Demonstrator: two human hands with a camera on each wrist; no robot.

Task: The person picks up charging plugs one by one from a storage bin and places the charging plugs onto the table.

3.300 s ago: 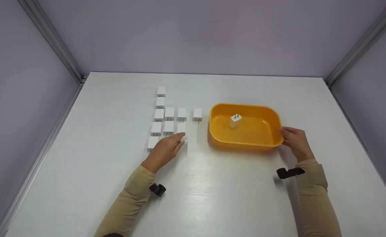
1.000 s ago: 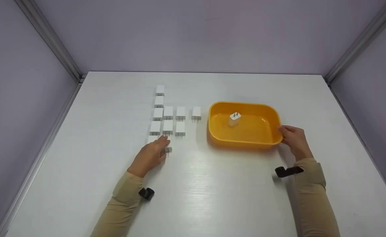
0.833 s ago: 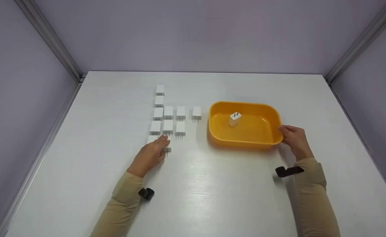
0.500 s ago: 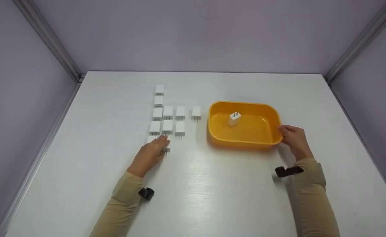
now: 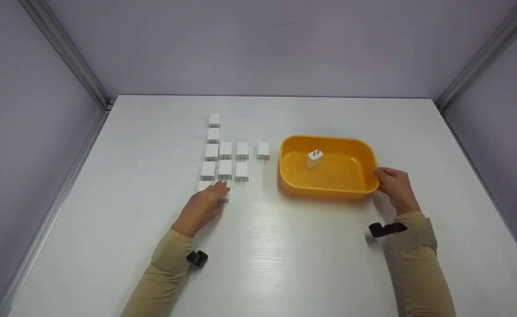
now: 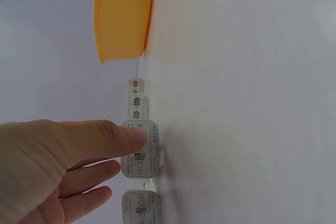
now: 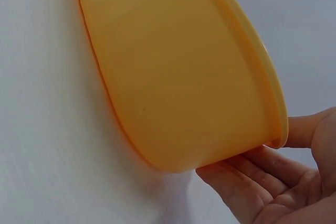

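Observation:
White plug chargers lie in rows on the white table, prongs toward me. My left hand [image 5: 200, 209] pinches a charger [image 6: 140, 163] at the near end of the second column, thumb on its pronged end. Its fingers cover much of it in the head view. Just left of it, partly behind the hand, is another charger [image 5: 204, 186]. My right hand [image 5: 397, 187] grips the right end of a yellow plastic tub [image 5: 329, 191], thumb at the rim and fingers against the outer wall. One charger [image 5: 314, 159] stands inside the tub with its prongs up.
A single charger [image 5: 263, 150] lies apart to the right of the rows, close to the tub's left side. The leftmost column reaches back to a far charger [image 5: 214, 120]. Pale walls [image 5: 258, 48] enclose the table's back and sides.
Since the earliest frame, my left hand has moved left with a charger, from the third column to the second. Over the last second it barely shifts. My right hand keeps hold of the tub.

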